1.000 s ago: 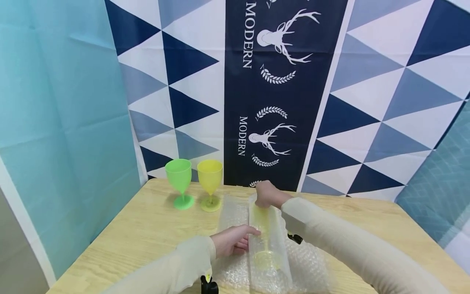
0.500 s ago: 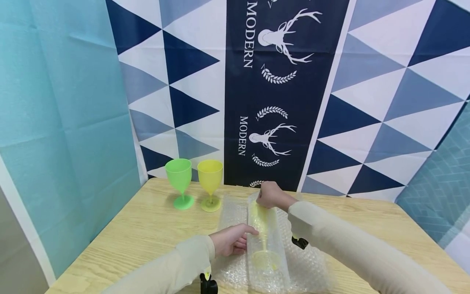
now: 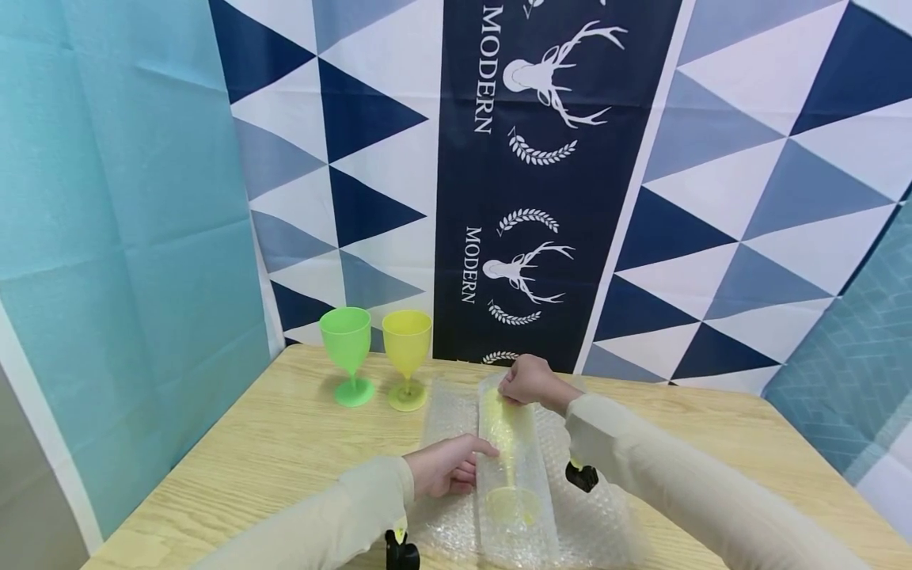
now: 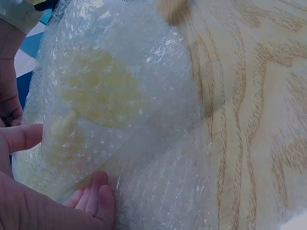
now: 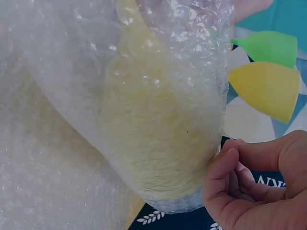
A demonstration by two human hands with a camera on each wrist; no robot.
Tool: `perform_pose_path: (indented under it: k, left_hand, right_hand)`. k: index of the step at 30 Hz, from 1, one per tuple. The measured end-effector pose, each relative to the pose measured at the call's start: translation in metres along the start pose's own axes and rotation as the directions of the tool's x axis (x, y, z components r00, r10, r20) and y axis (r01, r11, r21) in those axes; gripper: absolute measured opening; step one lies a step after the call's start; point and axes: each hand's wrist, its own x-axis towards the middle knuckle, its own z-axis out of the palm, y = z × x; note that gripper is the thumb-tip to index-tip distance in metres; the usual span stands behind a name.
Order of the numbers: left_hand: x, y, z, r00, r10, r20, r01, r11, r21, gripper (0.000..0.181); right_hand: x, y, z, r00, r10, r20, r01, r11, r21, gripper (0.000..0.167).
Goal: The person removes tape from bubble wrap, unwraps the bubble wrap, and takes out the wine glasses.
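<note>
A yellow goblet (image 3: 509, 507) lies on its side inside a folded layer of clear bubble wrap (image 3: 594, 507), its foot toward the near edge. My left hand (image 3: 445, 467) grips the wrap's left side halfway down, thumb on top; in the left wrist view its fingers (image 4: 93, 196) curl under the edge. At the far end, beside the goblet's bowl, my right hand (image 3: 530, 380) pinches the wrap's edge. The right wrist view shows the thumb and index finger (image 5: 225, 163) meeting at that edge, with the yellow bowl blurred through the plastic.
A green goblet (image 3: 347, 340) and another yellow goblet (image 3: 408, 340) stand upright at the back left of the wooden table (image 3: 285, 451). Behind the table hangs a patterned cloth (image 3: 385, 158) with triangles and deer heads.
My right hand has shifted slightly right and nearer, still pinching the wrap. The wrapped goblet has moved slightly left. My left hand stays at the wrap's left side.
</note>
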Motion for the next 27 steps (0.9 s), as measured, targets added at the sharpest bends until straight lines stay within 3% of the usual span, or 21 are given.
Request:
perform_pose_path:
  k: [3, 8, 14, 21, 27]
  left_hand:
    - [0.0, 0.0, -0.001, 1.0, 0.001, 0.002, -0.001, 1.0, -0.001, 0.034]
    - [0.001, -0.003, -0.002, 1.0, 0.011, 0.0, -0.011, 1.0, -0.004, 0.04]
    - [0.0, -0.003, -0.002, 1.0, -0.003, 0.008, 0.003, 1.0, -0.008, 0.032]
    - [-0.001, -0.003, -0.002, 1.0, -0.004, 0.02, 0.004, 1.0, -0.008, 0.03]
    - [-0.002, 0.0, -0.002, 1.0, 0.006, 0.013, -0.006, 1.0, 0.003, 0.028]
  right_hand:
    - [0.0, 0.002, 0.0, 0.999, 0.035, -0.003, -0.035, 0.998, 0.061, 0.017]
    - [0.0, 0.008, -0.001, 0.998, 0.055, -0.017, -0.054, 0.994, 0.097, 0.017]
    - [-0.006, 0.014, -0.004, 0.997, 0.077, 0.02, -0.079, 0.979, 0.187, 0.016]
    - [-0.009, 0.028, -0.004, 0.988, 0.134, 0.083, -0.154, 0.927, 0.343, 0.01]
    - [-0.015, 0.045, -0.014, 0.982, 0.141, 0.123, -0.178, 0.903, 0.392, 0.015]
